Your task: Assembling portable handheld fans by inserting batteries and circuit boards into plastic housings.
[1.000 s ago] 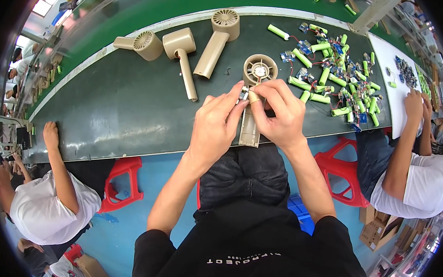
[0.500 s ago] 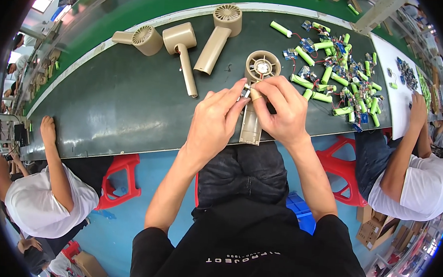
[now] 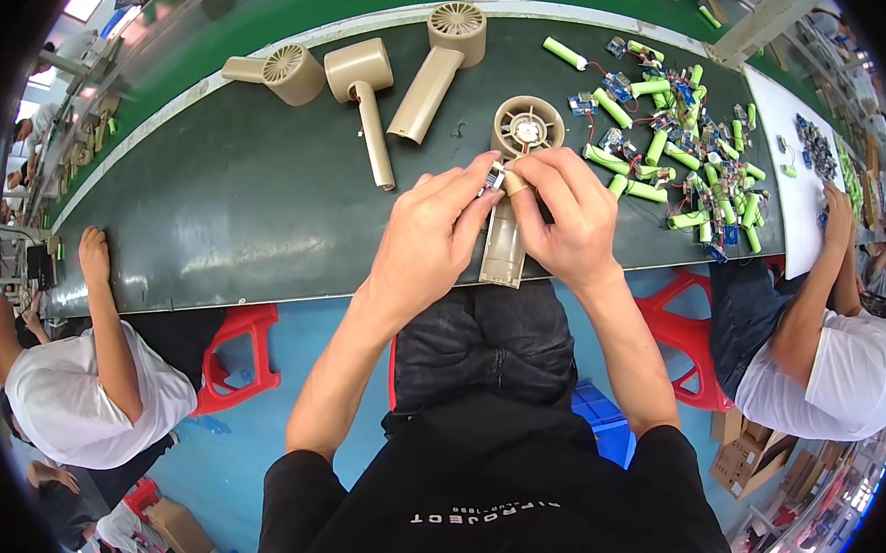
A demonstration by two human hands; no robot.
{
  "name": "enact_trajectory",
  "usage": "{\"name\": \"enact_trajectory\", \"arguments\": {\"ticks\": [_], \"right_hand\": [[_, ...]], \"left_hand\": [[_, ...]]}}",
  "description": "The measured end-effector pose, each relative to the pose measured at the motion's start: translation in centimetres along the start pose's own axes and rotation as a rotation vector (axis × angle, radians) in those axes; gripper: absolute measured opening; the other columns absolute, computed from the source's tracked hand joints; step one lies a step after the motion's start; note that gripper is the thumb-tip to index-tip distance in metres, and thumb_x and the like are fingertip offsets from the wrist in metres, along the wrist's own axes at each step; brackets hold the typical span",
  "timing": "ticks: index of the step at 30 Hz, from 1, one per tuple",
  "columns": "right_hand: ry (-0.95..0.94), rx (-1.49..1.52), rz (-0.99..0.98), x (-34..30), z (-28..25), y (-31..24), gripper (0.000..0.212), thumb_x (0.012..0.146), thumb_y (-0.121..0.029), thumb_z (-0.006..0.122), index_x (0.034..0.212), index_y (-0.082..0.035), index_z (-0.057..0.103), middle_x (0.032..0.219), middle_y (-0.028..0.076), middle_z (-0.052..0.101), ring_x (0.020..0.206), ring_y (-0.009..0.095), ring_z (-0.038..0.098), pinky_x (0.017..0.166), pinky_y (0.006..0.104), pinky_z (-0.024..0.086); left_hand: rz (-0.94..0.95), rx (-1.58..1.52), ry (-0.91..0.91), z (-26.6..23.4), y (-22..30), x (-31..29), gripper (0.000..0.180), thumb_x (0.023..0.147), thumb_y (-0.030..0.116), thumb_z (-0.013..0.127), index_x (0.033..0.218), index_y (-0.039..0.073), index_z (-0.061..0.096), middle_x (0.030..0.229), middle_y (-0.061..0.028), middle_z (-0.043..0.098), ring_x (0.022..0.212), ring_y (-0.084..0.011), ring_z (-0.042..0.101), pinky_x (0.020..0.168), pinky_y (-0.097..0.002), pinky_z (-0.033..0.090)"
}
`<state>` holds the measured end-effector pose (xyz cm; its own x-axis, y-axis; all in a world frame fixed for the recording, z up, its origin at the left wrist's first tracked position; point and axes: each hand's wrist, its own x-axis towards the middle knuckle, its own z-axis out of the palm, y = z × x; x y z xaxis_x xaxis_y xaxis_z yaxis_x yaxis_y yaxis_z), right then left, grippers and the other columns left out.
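Observation:
A beige handheld fan shell (image 3: 505,248) lies before me with its handle toward my lap, the inside of the handle exposed and a round head with wires at the far end. Over the upper handle, my left hand (image 3: 428,226) pinches a small circuit board (image 3: 492,180) between thumb and fingers. My right hand (image 3: 573,223) is closed in a pinch right beside it, its fingertips almost meeting the left ones. What the right fingertips grip is too small and covered to make out.
Several beige fan bodies (image 3: 359,69) lie at the back left. A heap of green battery cells (image 3: 682,159) wired to blue boards covers the right of the dark bench (image 3: 216,205). Co-workers sit on both sides; a hand (image 3: 94,255) rests on the left edge. Red stools (image 3: 682,339) flank me.
My hands stay almost in place, with the board tilted slightly differently in my left fingers. The co-worker's hand on the right has shifted a little.

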<state>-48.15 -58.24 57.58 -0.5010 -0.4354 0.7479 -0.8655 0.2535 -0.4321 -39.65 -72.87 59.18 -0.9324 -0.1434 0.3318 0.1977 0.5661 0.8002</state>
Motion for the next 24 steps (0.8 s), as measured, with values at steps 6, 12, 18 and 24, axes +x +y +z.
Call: {"name": "enact_trajectory", "arguments": {"ticks": [6, 12, 18, 24], "right_hand": [[0.005, -0.038, -0.026, -0.3, 0.0, 0.2, 0.02, 0.073, 0.006, 0.072, 0.092, 0.0, 0.066, 0.09, 0.012, 0.066, 0.075, 0.029, 0.067, 0.063, 0.035, 0.055], [0.006, -0.011, -0.022, -0.4, -0.3, 0.5, 0.019, 0.075, 0.006, 0.072, 0.092, 0.001, 0.066, 0.091, 0.012, 0.066, 0.076, 0.028, 0.067, 0.066, 0.0351, 0.055], [-0.035, 0.034, 0.001, 0.1, 0.0, 0.4, 0.018, 0.078, 0.006, 0.071, 0.095, 0.0, 0.067, 0.092, 0.012, 0.066, 0.078, 0.028, 0.067, 0.067, 0.0344, 0.055], [0.1, 0.123, 0.245, -0.5, -2.6, -0.2, 0.019, 0.088, 0.003, 0.066, 0.106, 0.001, 0.069, 0.098, 0.011, 0.065, 0.08, 0.016, 0.063, 0.067, 0.0255, 0.05]], "left_hand": [[0.109, 0.077, -0.012, 0.0, -0.3, 0.2, 0.031, 0.09, 0.002, 0.063, 0.12, -0.006, 0.061, 0.083, -0.0166, 0.064, 0.074, -0.0339, 0.061, 0.068, -0.0393, 0.044], [0.105, 0.046, -0.099, -0.7, 0.7, 1.1, 0.029, 0.091, -0.001, 0.06, 0.12, -0.003, 0.061, 0.081, -0.017, 0.063, 0.075, -0.0353, 0.06, 0.069, -0.0407, 0.044], [-0.036, 0.03, 0.012, 1.0, 0.8, 0.2, 0.033, 0.088, 0.006, 0.063, 0.119, 0.0, 0.053, 0.095, -0.0189, 0.064, 0.077, -0.0352, 0.063, 0.073, -0.0405, 0.048], [-0.308, -0.133, 0.05, -3.8, 3.4, -2.7, 0.026, 0.095, 0.002, 0.057, 0.121, 0.001, 0.052, 0.086, -0.0118, 0.06, 0.071, -0.0131, 0.06, 0.061, -0.0294, 0.046]]}}
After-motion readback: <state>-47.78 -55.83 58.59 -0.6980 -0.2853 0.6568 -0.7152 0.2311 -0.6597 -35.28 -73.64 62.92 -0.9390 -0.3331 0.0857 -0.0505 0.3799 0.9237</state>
